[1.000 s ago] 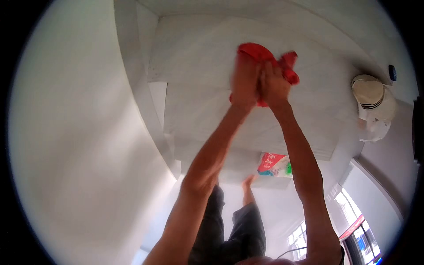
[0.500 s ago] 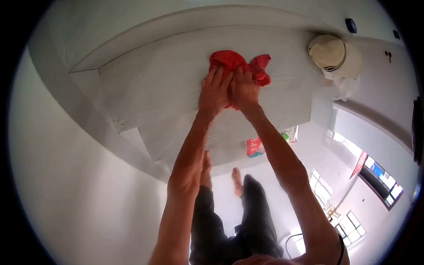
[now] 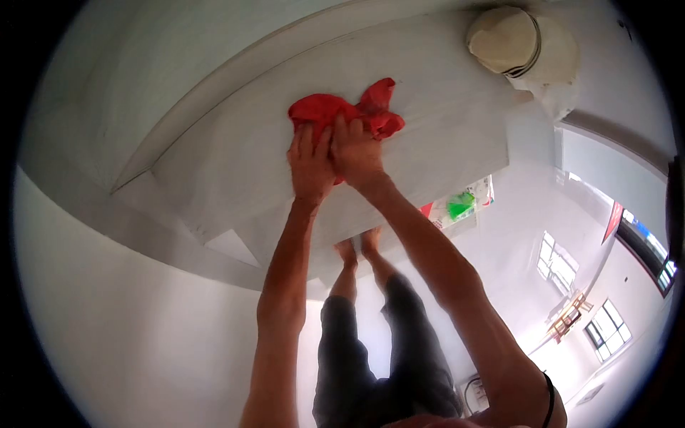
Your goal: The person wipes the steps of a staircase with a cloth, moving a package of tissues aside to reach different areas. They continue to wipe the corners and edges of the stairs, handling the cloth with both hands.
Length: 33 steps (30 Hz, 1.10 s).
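A crumpled red cloth (image 3: 317, 108) lies on a broad, pale, smooth surface (image 3: 235, 150). My left hand (image 3: 312, 167) presses down on its near left part, with the fingers bent into the fabric. Right beside it, my right hand (image 3: 358, 153) bears on the middle of the cloth, fingers bunched and pointing away from me. Both arms reach forward, nearly straight. One loose end of the cloth sticks up to the right, beyond my right hand. The fabric under my palms is hidden.
A cream hat (image 3: 503, 43) with a dark band sits at the surface's far right end. A raised ledge (image 3: 264, 53) runs along the back. Printed packaging with green (image 3: 460, 207) shows below the right front edge. A wooden chair (image 3: 571, 316) stands in the distance.
Both hands and the red cloth have slid left along the surface. The camera view has turned, and my feet are now closer together.
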Available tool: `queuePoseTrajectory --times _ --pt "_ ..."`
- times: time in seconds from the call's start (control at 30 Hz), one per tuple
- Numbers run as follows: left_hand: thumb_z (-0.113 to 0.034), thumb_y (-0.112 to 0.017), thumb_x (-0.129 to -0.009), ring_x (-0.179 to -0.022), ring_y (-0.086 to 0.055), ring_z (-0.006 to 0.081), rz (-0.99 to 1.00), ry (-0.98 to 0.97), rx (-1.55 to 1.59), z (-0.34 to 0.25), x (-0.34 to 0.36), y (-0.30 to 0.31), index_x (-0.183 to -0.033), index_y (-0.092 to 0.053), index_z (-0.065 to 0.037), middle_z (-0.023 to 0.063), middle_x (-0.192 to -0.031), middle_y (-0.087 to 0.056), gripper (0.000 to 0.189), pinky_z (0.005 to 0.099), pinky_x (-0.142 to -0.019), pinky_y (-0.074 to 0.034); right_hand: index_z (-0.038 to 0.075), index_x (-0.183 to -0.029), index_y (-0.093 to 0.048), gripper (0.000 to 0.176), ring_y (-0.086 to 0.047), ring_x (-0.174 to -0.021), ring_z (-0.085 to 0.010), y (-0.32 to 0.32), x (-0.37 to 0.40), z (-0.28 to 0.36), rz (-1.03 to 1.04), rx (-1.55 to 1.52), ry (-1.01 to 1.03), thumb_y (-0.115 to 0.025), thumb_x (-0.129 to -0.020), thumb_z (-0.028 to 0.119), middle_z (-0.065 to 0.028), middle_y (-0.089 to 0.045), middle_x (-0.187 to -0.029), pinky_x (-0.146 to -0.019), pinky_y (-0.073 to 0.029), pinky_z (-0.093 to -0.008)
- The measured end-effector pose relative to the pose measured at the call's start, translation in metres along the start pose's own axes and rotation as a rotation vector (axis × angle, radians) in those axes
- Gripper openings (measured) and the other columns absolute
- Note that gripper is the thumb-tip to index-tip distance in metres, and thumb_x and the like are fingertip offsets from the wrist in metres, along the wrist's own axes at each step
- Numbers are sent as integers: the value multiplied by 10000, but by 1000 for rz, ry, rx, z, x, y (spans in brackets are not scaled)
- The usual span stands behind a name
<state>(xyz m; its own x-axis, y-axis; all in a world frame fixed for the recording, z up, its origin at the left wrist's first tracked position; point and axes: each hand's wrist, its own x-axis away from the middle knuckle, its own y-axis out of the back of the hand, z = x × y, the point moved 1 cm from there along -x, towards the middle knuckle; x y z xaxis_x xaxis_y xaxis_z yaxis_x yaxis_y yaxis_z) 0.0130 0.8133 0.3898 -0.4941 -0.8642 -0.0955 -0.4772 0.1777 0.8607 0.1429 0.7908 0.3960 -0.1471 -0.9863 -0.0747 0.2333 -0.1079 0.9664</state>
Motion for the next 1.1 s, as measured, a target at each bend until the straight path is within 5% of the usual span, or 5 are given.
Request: queuePoseTrajectory --times 0.2,0.5,0.77,1.0,1.1 --pt "-230 -653 -990 -1372 -429 447 35 -15 4 6 -3 -6 -1466 -530 -110 215 -1530 -419 506 562 -1137 -369 -3 -1287 -598 544 -679 -757 -279 19 -4 5 71 -40 -84 -760 -788 142 -142 -595 -943 -534 -564 -387" --pt "-414 -716 -964 -1177 -544 447 7 -116 26 -5 -19 9 -1435 -538 -51 229 -1350 -507 621 564 -941 -474 -56 -1334 -572 636 -675 -773 -302 34 -13 5 106 -173 -110 -770 -772 168 -151 -587 -937 -572 -577 -410" --pt "-400 -776 -911 -1072 -577 398 37 -39 132 -11 -30 5 -1401 -560 -44 176 -1189 -584 643 509 -878 -481 -65 -1296 -617 582 -620 -734 -284 34 -13 5 165 -181 -137 -724 -784 190 -188 -593 -988 -561 -546 -413" --pt "-382 -727 -949 -937 -596 353 -12 -164 -58 -29 -42 19 -1209 -583 -21 144 -1089 -608 468 458 -814 -484 -54 -1263 -648 507 -602 -749 -309 24 -11 3 60 -197 -67 -685 -826 201 -193 -595 -1003 -540 -520 -423" --pt "-403 -730 -951 -945 -591 348 97 134 263 -11 -31 -3 -1297 -564 -21 128 -1098 -626 541 464 -834 -480 -61 -1236 -662 468 -590 -771 -317 28 -7 5 100 -169 -38 -662 -840 187 -198 -608 -1014 -540 -515 -435"
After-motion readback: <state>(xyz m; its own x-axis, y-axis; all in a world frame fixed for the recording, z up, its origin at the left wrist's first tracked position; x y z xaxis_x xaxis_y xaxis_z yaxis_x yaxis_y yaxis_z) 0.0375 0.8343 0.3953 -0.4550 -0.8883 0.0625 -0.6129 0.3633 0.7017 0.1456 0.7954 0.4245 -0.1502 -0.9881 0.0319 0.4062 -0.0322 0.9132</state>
